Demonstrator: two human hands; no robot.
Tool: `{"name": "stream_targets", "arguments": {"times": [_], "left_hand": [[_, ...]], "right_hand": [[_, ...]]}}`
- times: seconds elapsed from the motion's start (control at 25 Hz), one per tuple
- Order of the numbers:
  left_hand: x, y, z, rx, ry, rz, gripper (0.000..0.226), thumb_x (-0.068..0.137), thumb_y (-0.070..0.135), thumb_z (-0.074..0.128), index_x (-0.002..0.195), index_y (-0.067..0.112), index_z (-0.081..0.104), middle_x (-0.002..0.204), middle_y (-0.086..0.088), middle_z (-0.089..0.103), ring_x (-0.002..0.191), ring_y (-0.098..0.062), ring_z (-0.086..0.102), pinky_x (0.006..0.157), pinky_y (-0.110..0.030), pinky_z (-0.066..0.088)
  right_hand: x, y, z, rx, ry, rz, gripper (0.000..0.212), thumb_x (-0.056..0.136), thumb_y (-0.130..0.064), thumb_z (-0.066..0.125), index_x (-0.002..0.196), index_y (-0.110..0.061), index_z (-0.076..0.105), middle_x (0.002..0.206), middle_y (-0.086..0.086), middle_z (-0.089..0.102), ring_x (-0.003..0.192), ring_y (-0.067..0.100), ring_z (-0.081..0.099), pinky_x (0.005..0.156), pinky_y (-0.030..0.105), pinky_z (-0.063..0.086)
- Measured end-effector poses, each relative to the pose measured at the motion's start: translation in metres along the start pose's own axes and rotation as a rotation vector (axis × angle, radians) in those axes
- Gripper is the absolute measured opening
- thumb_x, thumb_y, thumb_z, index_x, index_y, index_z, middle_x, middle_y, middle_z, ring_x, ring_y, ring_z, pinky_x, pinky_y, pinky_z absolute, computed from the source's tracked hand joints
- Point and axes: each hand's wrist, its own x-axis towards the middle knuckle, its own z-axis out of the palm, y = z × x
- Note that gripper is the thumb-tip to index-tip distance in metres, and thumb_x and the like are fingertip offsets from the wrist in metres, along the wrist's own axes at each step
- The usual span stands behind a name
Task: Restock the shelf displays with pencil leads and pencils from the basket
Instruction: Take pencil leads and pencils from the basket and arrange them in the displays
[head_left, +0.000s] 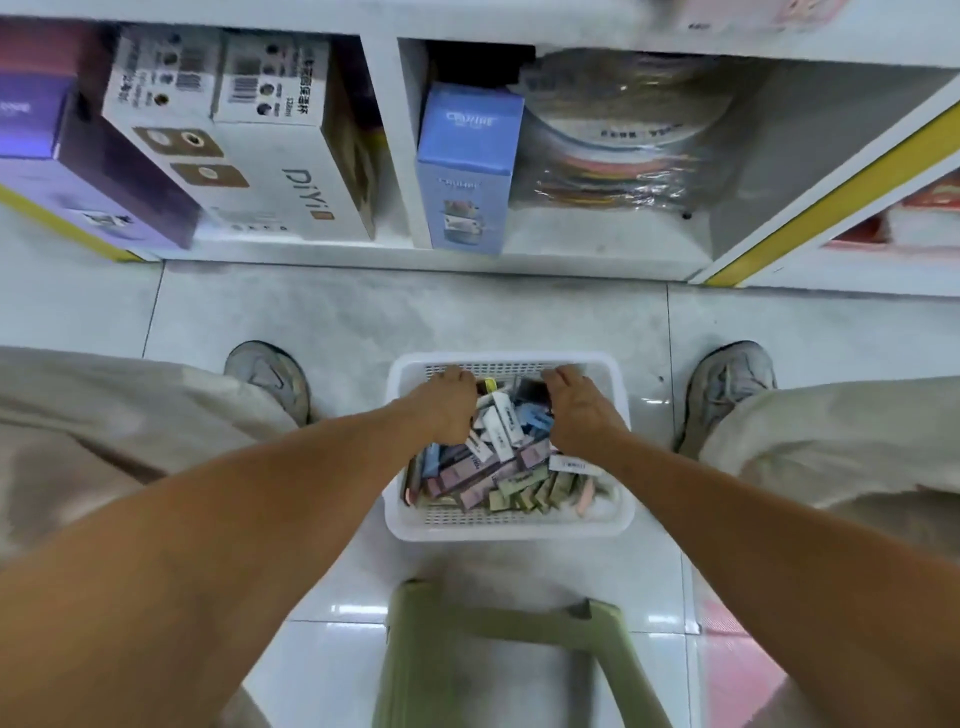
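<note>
We are reaching both hands, left and right, into the basket; each grip's state is unclear. Packs are filling it; restocking is barely begun.

White perforated basket before us on floor, between our feet, heaped with small pastel lead packs lying jumbled, overlapping.

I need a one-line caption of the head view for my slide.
Both hands, left hand and right hand, reach into a white basket of small stationery packs on the floor.
</note>
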Motion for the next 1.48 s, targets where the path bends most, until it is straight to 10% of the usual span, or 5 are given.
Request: {"name": "stream_targets", "arguments": {"times": [0.28, 0.48, 0.68, 1.24, 1.48], "left_hand": [[0.036, -0.006, -0.033, -0.155, 0.198, -0.093, 0.088, 0.083, 0.017, 0.070, 0.150, -0.001, 0.017, 0.155, -0.019, 0.020, 0.143, -0.033, 0.026, 0.114, -0.042, 0.034], [0.041, 0.004, -0.032, -0.145, 0.242, -0.089, 0.068, 0.079, 0.055, 0.068, 0.132, 0.017, 0.049, 0.129, -0.010, 0.052, 0.115, -0.028, 0.053, 0.090, -0.044, 0.052], [0.036, 0.026, -0.016, -0.031, 0.123, -0.094, 0.095, 0.063, 0.071, 0.075, 0.131, 0.011, 0.048, 0.131, -0.016, 0.042, 0.119, -0.034, 0.048, 0.093, -0.046, 0.049], [0.045, 0.076, 0.004, -0.208, 0.084, -0.295, 0.094, 0.063, 0.032, 0.087, 0.139, 0.015, 0.034, 0.137, -0.012, 0.033, 0.127, -0.043, 0.041, 0.098, -0.062, 0.041], [0.064, 0.063, -0.003, -0.321, 0.131, -0.209, 0.070, 0.063, 0.028, 0.086, 0.123, 0.017, 0.050, 0.119, -0.005, 0.058, 0.107, -0.029, 0.061, 0.077, -0.037, 0.053]], "right_hand": [[0.042, -0.003, -0.034, 0.111, 0.068, 0.039, 0.086, 0.079, 0.002, 0.064, 0.154, -0.015, 0.025, 0.159, 0.004, 0.026, 0.139, 0.030, 0.040, 0.109, 0.038, 0.041], [0.041, -0.010, -0.052, -0.030, 0.114, 0.078, 0.067, 0.078, -0.005, 0.066, 0.140, -0.015, 0.043, 0.140, 0.008, 0.040, 0.122, 0.029, 0.051, 0.090, 0.039, 0.053], [0.010, -0.001, -0.035, -0.275, -0.045, -0.013, 0.056, 0.083, -0.008, 0.066, 0.135, -0.011, 0.044, 0.138, 0.013, 0.040, 0.121, 0.029, 0.049, 0.088, 0.041, 0.054], [0.012, 0.001, -0.016, -0.014, 0.068, 0.025, 0.061, 0.084, -0.014, 0.068, 0.140, -0.010, 0.042, 0.146, 0.016, 0.038, 0.128, 0.033, 0.046, 0.102, 0.039, 0.044], [0.013, 0.001, -0.023, 0.058, 0.121, 0.071, 0.047, 0.084, -0.003, 0.063, 0.129, -0.008, 0.050, 0.130, 0.017, 0.054, 0.114, 0.033, 0.057, 0.091, 0.038, 0.049]]}}
